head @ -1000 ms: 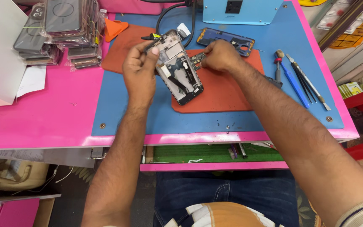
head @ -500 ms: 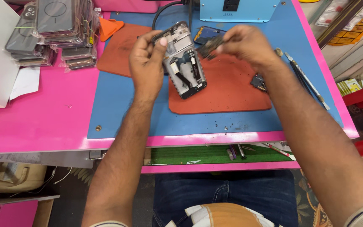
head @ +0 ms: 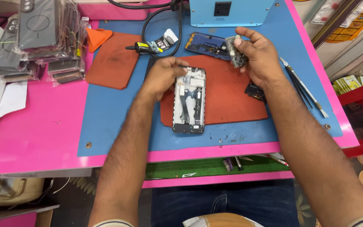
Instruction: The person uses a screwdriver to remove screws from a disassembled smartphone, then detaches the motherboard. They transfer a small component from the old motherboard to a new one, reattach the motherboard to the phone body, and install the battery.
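Observation:
An opened phone frame [head: 189, 101] lies flat on the red-brown mat [head: 227, 96], its insides facing up. My left hand [head: 164, 75] rests on the frame's top left corner and pinches a thin dark tool over it. My right hand [head: 259, 52] is raised behind the mat and holds a small grey circuit board [head: 236, 51] between its fingertips. Just behind that board lies a dark phone screen panel [head: 209, 44].
A second red-brown mat [head: 112, 63], an orange pick [head: 97, 37] and a black glue tube [head: 154, 44] lie at the back left. Stacked phone cases [head: 38, 42] sit far left. Tweezers [head: 303, 86] lie at right, a small black part [head: 255, 90] beside my wrist, a blue box [head: 230, 11] behind.
The phone frame has gone from being held tilted in my left hand to lying flat on the mat. My right hand has pulled away to the right with the small board.

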